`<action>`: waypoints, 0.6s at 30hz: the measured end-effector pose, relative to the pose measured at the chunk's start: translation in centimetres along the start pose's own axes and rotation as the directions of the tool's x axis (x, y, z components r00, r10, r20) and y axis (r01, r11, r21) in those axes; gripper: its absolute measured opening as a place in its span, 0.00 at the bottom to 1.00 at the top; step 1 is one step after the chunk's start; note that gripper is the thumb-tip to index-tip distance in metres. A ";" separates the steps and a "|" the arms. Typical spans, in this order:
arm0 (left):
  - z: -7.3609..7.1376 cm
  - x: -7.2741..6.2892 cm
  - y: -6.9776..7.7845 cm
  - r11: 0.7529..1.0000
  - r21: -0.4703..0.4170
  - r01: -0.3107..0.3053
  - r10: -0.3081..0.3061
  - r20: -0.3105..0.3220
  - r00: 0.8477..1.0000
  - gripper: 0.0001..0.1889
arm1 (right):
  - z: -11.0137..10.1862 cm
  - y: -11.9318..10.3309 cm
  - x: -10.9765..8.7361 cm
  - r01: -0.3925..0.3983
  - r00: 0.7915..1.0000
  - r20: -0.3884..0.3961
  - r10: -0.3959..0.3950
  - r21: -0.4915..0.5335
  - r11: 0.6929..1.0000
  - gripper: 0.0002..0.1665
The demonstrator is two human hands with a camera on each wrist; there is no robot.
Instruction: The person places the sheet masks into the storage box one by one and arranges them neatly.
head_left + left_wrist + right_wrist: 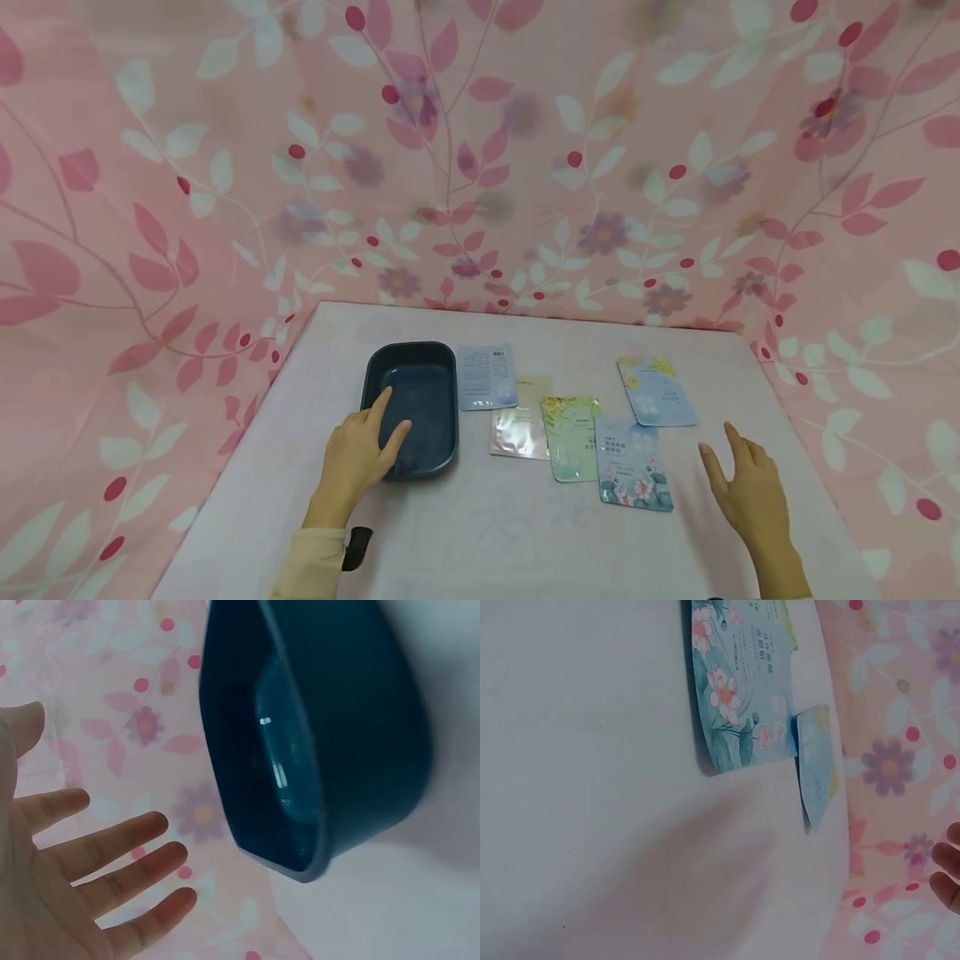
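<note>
Across the bench (pixel 517 550), left hand (pixel 356 457) spread by the dark tray (pixel 422 417), right hand (pixel 752 493) spread near the packets (pixel 573 446), both holding nothing! Tray looks light, stiff: grip its rim (pixel 411 344); packets likely slick, floppy: pinch an edge (pixel 637 504).

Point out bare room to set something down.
Free: the near white tabletop, in front of the dark blue rectangular tray and five flat pastel sachets; also left of the tray, beyond the left hand. Crowded: right of the tray, where sachets cluster.
</note>
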State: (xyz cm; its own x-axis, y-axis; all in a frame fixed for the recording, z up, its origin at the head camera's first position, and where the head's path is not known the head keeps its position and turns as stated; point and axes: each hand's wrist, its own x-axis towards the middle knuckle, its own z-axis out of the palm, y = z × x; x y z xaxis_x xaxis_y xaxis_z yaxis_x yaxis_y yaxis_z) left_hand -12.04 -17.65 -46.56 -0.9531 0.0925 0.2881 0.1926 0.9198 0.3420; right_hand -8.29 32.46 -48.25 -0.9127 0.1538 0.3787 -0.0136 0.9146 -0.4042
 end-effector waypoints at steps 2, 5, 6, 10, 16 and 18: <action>0.3 -0.5 -0.1 1.000 -0.013 -0.006 0.006 -0.016 1.000 0.32 | 0.1 0.0 -0.2 -0.017 1.000 0.017 0.017 -0.002 1.000 0.31; 0.8 -1.1 -0.4 0.999 -0.033 -0.018 0.017 -0.043 0.999 0.30 | 0.3 0.1 -0.5 -0.016 1.000 0.018 0.016 0.004 1.000 0.30; 1.0 -1.3 -0.5 0.999 -0.041 -0.022 0.020 -0.057 0.998 0.29 | 0.4 0.2 -0.6 -0.013 1.000 0.016 0.013 0.006 1.000 0.30; 1.8 -2.4 -1.2 0.998 -0.062 -0.021 0.013 -0.125 0.992 0.26 | 0.9 0.3 -1.0 -0.004 1.000 0.009 0.004 0.012 1.000 0.29; 3.3 -4.0 -1.9 0.998 -0.057 -0.029 0.019 -0.160 0.987 0.25 | 1.3 0.5 -1.5 -0.019 1.000 0.009 0.019 0.007 1.000 0.30; 3.9 -4.4 -2.0 0.998 -0.056 -0.039 0.029 -0.183 0.983 0.26 | 1.4 0.4 -1.5 -0.022 1.000 0.006 0.022 0.012 1.000 0.30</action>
State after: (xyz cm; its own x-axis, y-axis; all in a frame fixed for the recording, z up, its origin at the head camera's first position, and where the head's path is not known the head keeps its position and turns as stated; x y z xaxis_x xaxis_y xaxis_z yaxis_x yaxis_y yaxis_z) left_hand -9.14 -18.39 -52.01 -0.8885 0.0473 0.4565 0.2426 0.8928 0.3796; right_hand -7.47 32.06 -50.15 -0.9152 0.1715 0.3647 0.0015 0.9064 -0.4224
